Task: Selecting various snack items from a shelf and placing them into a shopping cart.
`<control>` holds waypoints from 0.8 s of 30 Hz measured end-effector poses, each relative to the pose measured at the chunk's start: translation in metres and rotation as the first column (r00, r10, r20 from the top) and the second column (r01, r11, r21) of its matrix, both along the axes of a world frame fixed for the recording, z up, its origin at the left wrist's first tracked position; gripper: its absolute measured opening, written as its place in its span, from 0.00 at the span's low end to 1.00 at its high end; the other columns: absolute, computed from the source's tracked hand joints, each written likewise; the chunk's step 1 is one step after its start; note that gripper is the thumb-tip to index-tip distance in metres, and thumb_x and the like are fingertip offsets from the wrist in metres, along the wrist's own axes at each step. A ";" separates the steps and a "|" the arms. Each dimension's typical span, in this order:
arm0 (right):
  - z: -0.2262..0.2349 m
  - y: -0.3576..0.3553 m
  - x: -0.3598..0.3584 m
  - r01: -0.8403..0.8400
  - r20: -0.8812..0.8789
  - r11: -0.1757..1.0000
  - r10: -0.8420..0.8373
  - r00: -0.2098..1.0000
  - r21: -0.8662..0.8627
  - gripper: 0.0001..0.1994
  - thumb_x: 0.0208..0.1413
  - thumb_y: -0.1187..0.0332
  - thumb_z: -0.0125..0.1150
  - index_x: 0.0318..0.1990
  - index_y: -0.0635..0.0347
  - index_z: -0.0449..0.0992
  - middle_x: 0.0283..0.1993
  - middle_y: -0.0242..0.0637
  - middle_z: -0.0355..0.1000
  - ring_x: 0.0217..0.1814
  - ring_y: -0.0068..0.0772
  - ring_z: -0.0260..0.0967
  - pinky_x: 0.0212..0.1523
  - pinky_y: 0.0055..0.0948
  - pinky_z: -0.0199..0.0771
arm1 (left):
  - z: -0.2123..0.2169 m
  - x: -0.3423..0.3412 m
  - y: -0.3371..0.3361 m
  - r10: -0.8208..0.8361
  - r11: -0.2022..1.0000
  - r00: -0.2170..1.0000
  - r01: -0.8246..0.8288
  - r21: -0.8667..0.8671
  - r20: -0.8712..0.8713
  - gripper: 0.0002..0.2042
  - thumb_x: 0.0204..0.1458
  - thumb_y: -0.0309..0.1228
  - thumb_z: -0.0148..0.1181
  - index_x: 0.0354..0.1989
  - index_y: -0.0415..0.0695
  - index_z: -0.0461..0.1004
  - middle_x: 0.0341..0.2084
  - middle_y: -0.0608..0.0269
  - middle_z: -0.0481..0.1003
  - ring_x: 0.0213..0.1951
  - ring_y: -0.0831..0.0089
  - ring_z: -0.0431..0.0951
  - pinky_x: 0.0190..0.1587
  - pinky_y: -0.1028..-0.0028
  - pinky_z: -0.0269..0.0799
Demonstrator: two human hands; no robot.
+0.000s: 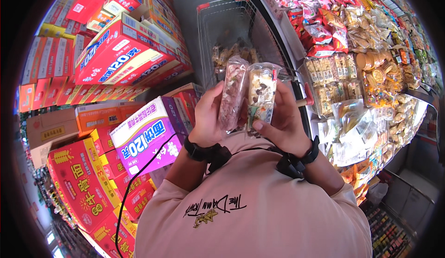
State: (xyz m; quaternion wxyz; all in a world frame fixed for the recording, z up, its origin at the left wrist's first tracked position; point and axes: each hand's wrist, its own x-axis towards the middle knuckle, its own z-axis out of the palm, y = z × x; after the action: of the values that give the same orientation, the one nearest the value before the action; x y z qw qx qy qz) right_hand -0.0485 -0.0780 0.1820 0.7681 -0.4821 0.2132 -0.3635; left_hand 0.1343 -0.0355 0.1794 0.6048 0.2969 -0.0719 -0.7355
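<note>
Left hand (208, 116) grips a pinkish packet (233, 93), right hand (282, 119) a pale packet (262, 93), upright together so I compare them above the cart (222, 31).

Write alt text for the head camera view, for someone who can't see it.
Two bare hands hold up two clear plastic snack packets side by side: the left hand grips a pinkish packet, the right hand a cream-coloured packet. Behind them stands a wire shopping trolley, with stacked red cartons to the left and a display of bagged snacks to the right.

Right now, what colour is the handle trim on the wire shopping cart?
Red, on the wire shopping cart; the head view shows it at the top corners.
</note>
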 end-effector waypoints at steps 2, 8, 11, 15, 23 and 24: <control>-0.006 0.008 0.003 -0.009 0.004 0.998 0.009 1.000 -0.061 0.44 0.52 0.87 0.60 0.72 0.57 0.41 0.69 0.39 0.55 0.65 0.30 0.62 0.59 0.28 0.68 | 0.005 -0.006 -0.001 0.119 0.986 0.992 -0.112 0.126 -0.049 0.25 0.63 0.46 0.44 0.59 0.39 0.67 0.39 0.57 0.77 0.34 0.68 0.79 0.34 0.71 0.74; -0.014 0.015 0.001 -0.007 -0.029 0.997 0.004 1.000 -0.076 0.49 0.50 0.88 0.61 0.74 0.56 0.36 0.71 0.36 0.48 0.73 0.30 0.48 0.68 0.33 0.56 | -0.013 0.000 0.011 -0.028 0.999 0.991 0.022 -0.046 -0.129 0.29 0.62 0.48 0.44 0.63 0.36 0.63 0.39 0.59 0.76 0.32 0.71 0.76 0.34 0.73 0.73; -0.011 0.015 0.006 0.007 -0.027 0.994 -0.010 1.000 -0.106 0.50 0.48 0.89 0.61 0.74 0.56 0.35 0.72 0.37 0.48 0.73 0.32 0.48 0.68 0.34 0.57 | -0.014 -0.002 0.007 0.026 0.999 0.999 -0.025 0.028 -0.046 0.29 0.62 0.47 0.44 0.63 0.36 0.63 0.39 0.60 0.76 0.32 0.72 0.76 0.34 0.73 0.73; -0.004 0.022 0.013 0.076 0.008 0.991 -0.076 0.997 -0.109 0.52 0.47 0.89 0.60 0.74 0.55 0.33 0.72 0.40 0.47 0.73 0.34 0.49 0.67 0.35 0.58 | -0.004 0.000 0.007 0.054 0.996 0.995 -0.048 0.073 -0.081 0.26 0.62 0.44 0.45 0.62 0.37 0.64 0.45 0.58 0.75 0.45 0.69 0.76 0.48 0.70 0.72; -0.004 0.009 0.008 0.167 -0.114 0.982 -0.177 0.978 -0.086 0.41 0.51 0.86 0.52 0.72 0.59 0.42 0.69 0.41 0.52 0.71 0.34 0.53 0.68 0.35 0.58 | -0.006 0.012 0.013 0.087 0.986 0.984 -0.063 -0.153 0.155 0.27 0.60 0.23 0.51 0.69 0.43 0.56 0.56 0.63 0.70 0.54 0.76 0.72 0.51 0.75 0.69; -0.004 0.006 0.008 0.198 -0.136 0.973 -0.213 0.968 -0.115 0.40 0.50 0.86 0.52 0.72 0.60 0.44 0.69 0.41 0.53 0.71 0.34 0.53 0.68 0.34 0.57 | -0.004 0.013 0.014 0.075 0.987 0.970 -0.039 -0.156 0.232 0.28 0.60 0.22 0.52 0.70 0.44 0.55 0.56 0.66 0.70 0.52 0.80 0.72 0.46 0.80 0.69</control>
State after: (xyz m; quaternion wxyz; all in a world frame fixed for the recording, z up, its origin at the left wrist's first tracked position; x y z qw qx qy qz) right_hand -0.0407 -0.0721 0.1780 0.6831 -0.5210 0.2996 -0.4149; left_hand 0.1476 -0.0219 0.1750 0.6335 0.3382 -0.1901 -0.6695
